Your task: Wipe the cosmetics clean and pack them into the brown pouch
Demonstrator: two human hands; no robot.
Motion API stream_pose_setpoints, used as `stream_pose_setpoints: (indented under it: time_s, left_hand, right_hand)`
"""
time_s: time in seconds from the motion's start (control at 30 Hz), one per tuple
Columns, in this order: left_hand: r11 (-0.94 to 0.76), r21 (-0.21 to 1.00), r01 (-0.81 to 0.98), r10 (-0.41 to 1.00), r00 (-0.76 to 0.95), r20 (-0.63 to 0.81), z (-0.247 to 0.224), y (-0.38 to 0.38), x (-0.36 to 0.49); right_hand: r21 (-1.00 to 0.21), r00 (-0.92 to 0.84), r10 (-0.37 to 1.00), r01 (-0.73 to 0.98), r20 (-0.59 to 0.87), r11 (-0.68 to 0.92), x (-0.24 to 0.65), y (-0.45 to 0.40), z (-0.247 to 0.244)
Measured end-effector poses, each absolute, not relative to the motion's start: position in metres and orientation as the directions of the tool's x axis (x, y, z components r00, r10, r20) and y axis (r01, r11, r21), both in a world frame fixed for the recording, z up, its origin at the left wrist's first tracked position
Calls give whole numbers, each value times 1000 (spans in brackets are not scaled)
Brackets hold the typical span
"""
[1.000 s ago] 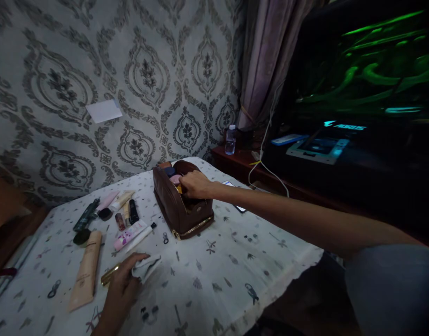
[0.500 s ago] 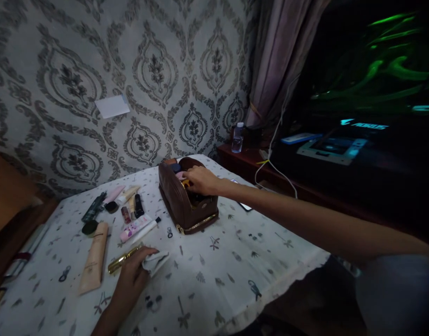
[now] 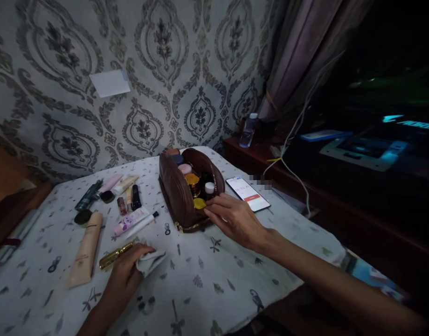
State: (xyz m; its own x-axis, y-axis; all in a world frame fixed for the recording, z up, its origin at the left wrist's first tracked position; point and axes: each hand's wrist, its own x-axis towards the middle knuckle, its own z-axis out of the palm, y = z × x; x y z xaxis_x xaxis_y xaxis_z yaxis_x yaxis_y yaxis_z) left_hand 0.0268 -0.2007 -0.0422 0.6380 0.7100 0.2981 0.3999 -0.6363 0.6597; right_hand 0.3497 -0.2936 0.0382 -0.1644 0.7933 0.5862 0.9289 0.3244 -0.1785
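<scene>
Right hand (image 3: 239, 220) now at bag (image 3: 174, 196) rim

Glowing lettering (image 3: 418, 124): far right, we read "AORU", its end cut by the frame, on a dark panel (image 3: 406, 105).
Phone screen (image 3: 244, 190): right of centre, we see digits too blurred to read.
Beige tube (image 3: 86, 249): lower left, we find print too small.

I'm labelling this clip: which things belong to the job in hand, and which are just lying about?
Likely part of the job:
cloth, in left hand
open bag, right hand at its near end
gold tube
beige tube

Probably just lying about:
phone
bottle
</scene>
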Motion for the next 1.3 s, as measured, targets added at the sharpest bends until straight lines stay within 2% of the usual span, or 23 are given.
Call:
stream_pose_setpoints:
  time_s: [0.3, 0.47, 0.63, 0.73, 0.8, 0.87, 0.97, 1.03, 1.13, 1.2, 1.3]
  left_hand:
    - [-656, 629, 418, 701, 645, 302, -24, -199, 34]
    - [-700, 589, 404, 683, 620, 386, -20, -198, 35]
    - [-663, 641, 387, 722, 556, 412, -9, -197, 30]
    - [-544, 725, 422, 835, 357, 419, 4, -189, 16]
    - [-429, 798, 424, 895, 76, 440, 12, -176, 0]
    - [-359, 864, 353, 882, -174, 437, 17, -158, -22]
    - [-339, 878, 338, 854, -280, 438, 19, -125, -57]
    - [-321, 799, 508, 829, -257, 497, 20, -103, -76]
    - [-296, 704, 645, 843, -170, 510, 20, -77, -92]
    - [-305, 635, 710, 878, -49, 476, 19, -66, -94]
    - [-336, 509, 792, 925, 176, 337, 13, -56, -90]
  right_hand:
    - [-192, -162, 668, 885, 727, 424, 349, -295, 26]
    - [-182, -141, 611, 882, 779, 435, 350, -291, 25]
    - [-189, -120, 585, 878, 802, 440, 347, -289, 22]
    - [-194, -94, 565, 882, 820, 429, 344, -290, 23]
    - [-174, -87, 553, 899, 829, 403, 340, -293, 26]
    - [-149, -80, 531, 915, 844, 374, 336, -296, 30]
    - [-170, -51, 527, 917, 848, 362, 327, -302, 34]
    - [-192, -65, 549, 898, 833, 397, 321, -304, 35]
    - [-228, -123, 580, 838, 805, 495, 306, -302, 32]
    - [-277, -146, 602, 787, 785, 552, 293, -299, 27]
    - [-339, -165, 624, 720, 764, 605, 269, -291, 20]
